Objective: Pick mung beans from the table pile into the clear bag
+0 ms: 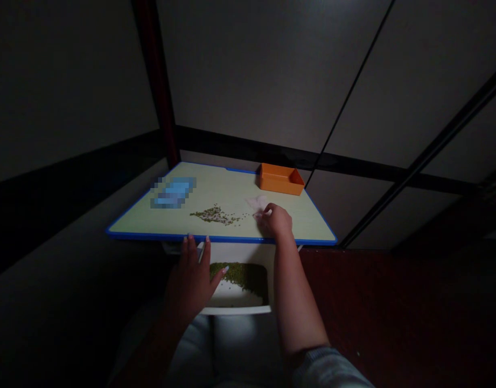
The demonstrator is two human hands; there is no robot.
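Green mung beans (212, 215) lie partly in the white bin (236, 311), partly loose on the surface (215, 183), the right hand (279, 220) pinching pale tissue (256, 202), the left hand (192, 277) released.

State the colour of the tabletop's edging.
The edging is blue, best seen in the head view.

Two hands: one left hand (193, 275) at the near edge, one right hand (278, 220) inside it. One table (304, 223). One orange box (282, 187), far right corner; one pixelated blue item (175, 192), toward the left edge; one thin whitish piece (256, 202); one white tub (236, 311) below the near edge. Green grains (213, 214) — too many to count.
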